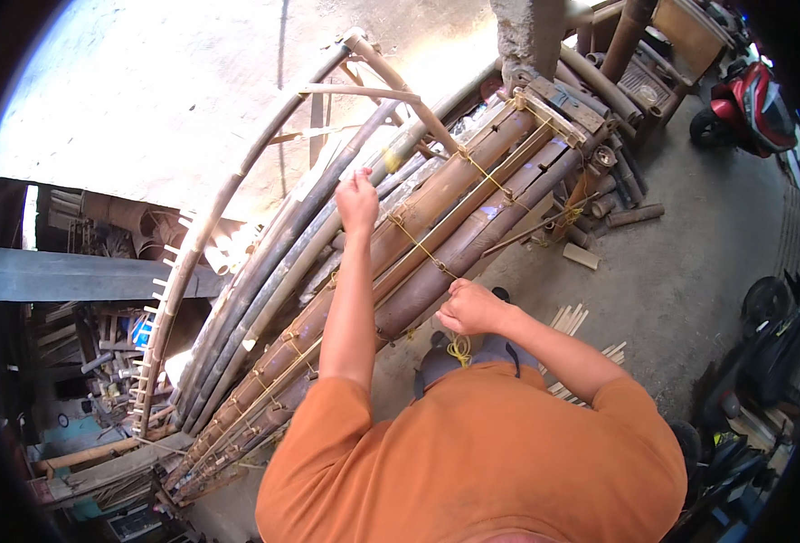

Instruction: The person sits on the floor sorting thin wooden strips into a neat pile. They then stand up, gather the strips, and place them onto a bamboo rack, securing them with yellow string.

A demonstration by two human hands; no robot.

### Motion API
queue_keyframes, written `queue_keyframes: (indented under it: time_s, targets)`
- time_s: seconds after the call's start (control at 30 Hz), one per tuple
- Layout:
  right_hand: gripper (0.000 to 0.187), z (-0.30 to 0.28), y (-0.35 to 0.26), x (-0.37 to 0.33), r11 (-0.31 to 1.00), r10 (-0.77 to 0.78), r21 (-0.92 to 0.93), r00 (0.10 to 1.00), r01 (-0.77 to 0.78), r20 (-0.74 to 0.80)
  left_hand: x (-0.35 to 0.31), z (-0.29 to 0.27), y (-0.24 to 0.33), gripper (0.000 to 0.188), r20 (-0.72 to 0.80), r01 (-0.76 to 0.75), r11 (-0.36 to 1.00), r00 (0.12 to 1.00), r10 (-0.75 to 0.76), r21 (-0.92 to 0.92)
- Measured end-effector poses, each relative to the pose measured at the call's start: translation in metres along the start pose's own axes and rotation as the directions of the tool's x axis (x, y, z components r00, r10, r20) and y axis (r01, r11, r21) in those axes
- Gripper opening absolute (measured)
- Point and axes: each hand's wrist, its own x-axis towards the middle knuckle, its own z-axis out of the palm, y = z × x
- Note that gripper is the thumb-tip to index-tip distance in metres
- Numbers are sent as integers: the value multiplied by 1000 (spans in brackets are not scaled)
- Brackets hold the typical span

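Note:
Two long brown bamboo poles lie side by side in front of me, the farther bamboo pole [418,225] and the nearer bamboo pole [472,237]. Thin yellow cord [420,244] is tied around them, with knots on each pole. My right hand [474,308] is closed at the near edge of the poles, pinching the cord where it comes off the nearer one. Beyond the farther pole my left hand [357,201] is raised with its fingers closed; what they hold, if anything, is too small to make out. A loose bundle of yellow cord [459,348] hangs by my lap.
Behind the poles lie several grey pipes [314,242] and a curved bamboo frame [237,185] with pegs. Cut bamboo pieces [635,215] and pale strips [569,319] lie on the floor at right. A concrete post [528,41] and a red motorcycle [751,104] stand farther off.

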Motion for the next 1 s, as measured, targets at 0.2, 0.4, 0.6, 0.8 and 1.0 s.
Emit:
queue_keyframes:
  time_s: [0.2,0.4,0.6,0.8,1.0]
  targets:
    - [16,43,-45,8,952,105,-278,989,-129,-99,-3,-23,-67,35,391,-148,961,919,46,234]
    - [22,136,-98,11,65,500,805,717,-590,485,-117,-155,-39,39,345,-39,857,924,-165,513]
    - [34,158,-137,128,353,708,862,499,363,-500,-204,-149,-112,23,290,-137,872,957,-6,470]
    - [56,97,-86,227,904,211,-354,971,-239,-116,-201,-137,-119,26,222,-116,975,972,73,188]
    - [48,52,-123,209,650,202,731,975,-207,97,-201,-154,-90,30,195,23,911,974,-113,412]
